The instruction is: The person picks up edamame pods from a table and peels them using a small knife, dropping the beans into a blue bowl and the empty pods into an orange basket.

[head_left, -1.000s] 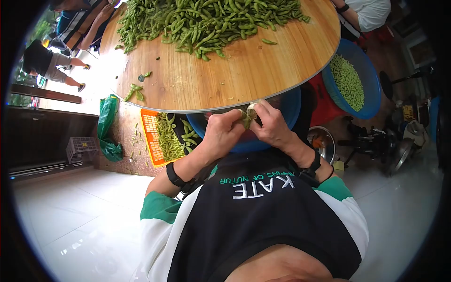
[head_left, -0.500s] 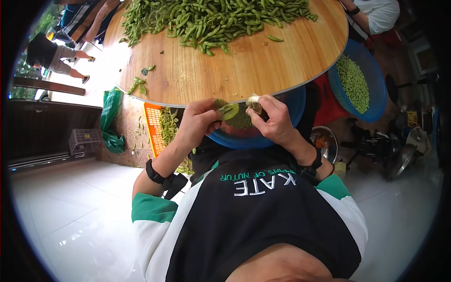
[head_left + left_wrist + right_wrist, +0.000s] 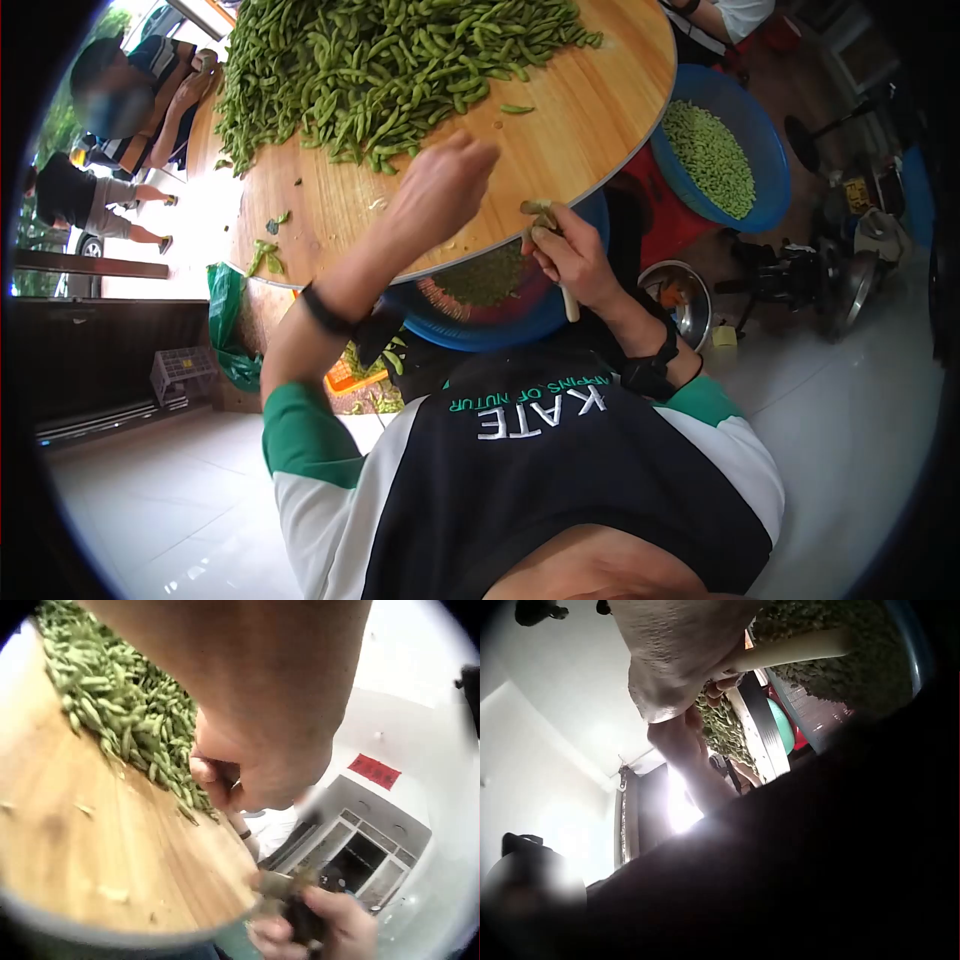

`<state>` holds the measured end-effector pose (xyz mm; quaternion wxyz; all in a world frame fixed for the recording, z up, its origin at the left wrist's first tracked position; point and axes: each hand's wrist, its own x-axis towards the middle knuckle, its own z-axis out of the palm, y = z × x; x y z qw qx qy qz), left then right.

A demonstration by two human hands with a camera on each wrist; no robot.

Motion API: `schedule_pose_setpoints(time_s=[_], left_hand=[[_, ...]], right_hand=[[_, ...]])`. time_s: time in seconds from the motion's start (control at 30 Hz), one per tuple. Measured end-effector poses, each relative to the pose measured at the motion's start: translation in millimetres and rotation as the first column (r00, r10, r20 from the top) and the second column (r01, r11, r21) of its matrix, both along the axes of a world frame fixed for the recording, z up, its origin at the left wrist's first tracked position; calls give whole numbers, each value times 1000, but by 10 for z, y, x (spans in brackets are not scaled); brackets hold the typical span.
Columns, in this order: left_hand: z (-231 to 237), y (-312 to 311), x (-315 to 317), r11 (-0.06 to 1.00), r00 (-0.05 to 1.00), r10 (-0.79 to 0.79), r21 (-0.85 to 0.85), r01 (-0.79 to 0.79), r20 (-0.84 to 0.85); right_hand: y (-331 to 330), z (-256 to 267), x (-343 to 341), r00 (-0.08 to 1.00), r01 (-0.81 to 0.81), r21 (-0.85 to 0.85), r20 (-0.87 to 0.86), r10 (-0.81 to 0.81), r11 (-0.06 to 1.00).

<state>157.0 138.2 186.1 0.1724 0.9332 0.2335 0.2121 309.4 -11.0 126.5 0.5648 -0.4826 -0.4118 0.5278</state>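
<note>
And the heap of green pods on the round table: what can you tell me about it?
The heap of green pods is a thick, loose pile of plump, curved pods jumbled at many angles, with a ragged near edge. It rests on the round, wood-grained table, its far side cut off by the head view's upper border. A single pod lies apart from it on the table. The left hand is near the heap's edge; whether they touch cannot be told.
</note>
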Motion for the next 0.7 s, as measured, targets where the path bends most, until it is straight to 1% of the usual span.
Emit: schedule_pose_setpoints(time_s=[0.03,0.1,0.13,0.2,0.27,0.33,0.37,0.4,0.43,0.5,0.53,0.57,0.63,0.67,0.7], left_hand=[[-172,205,269,999,998,-3,34,1,64],[-369,458,691,998,995,68,-8,-68,74],[-402,496,796,998,995,66,-6,-66,77],[-458,559,924,988,988,153,-30,-154,-37],[-504,649,896,992,991,123,4,-123,-44],[-568,710,778,995,994,89,38,-87,-63],[-604,718,684,992,991,119,54,-116,-54],[-601,721,592,987,988,149,72,-145,-43],[-585,740,511,987,988,146,80,-142,-51],[-549,748,355,969,972,233,-81,-235,-33],[-533,727,287,956,958,287,-58,-288,-28],[-510,726,260,958,959,283,-47,-285,-31],[-420,671,217,917,934,347,-176,-357,-87],[-455,702,224,911,921,375,-145,-387,-107],[-458,703,237,914,923,371,-136,-382,-103]], right_hand=[[-20,8,3,1000,6,5,11,-6,1000],[-50,-18,18,999,9,-21,-30,-9,1000],[-64,-33,34,999,31,-38,-35,-32,999],[-86,-76,96,998,40,-53,-56,-43,998],[-102,-107,167,995,50,-70,-81,-55,996],[-82,-135,209,967,46,-123,-245,-75,991],[-71,-140,205,964,48,-122,-253,-77,991],[-53,-137,196,953,33,-104,-296,-62,994],[-27,-134,181,939,20,-83,-340,-47,996],[15,-130,135,929,8,-65,-368,-31,998],[43,-123,116,924,-8,-50,-382,-11,999],[77,-122,96,922,-5,-41,-387,-11,999],[101,-129,28,904,-47,-62,-427,16,997],[103,-107,-20,903,-45,-56,-429,17,997],[104,-72,-65,910,-66,-39,-412,44,997]])
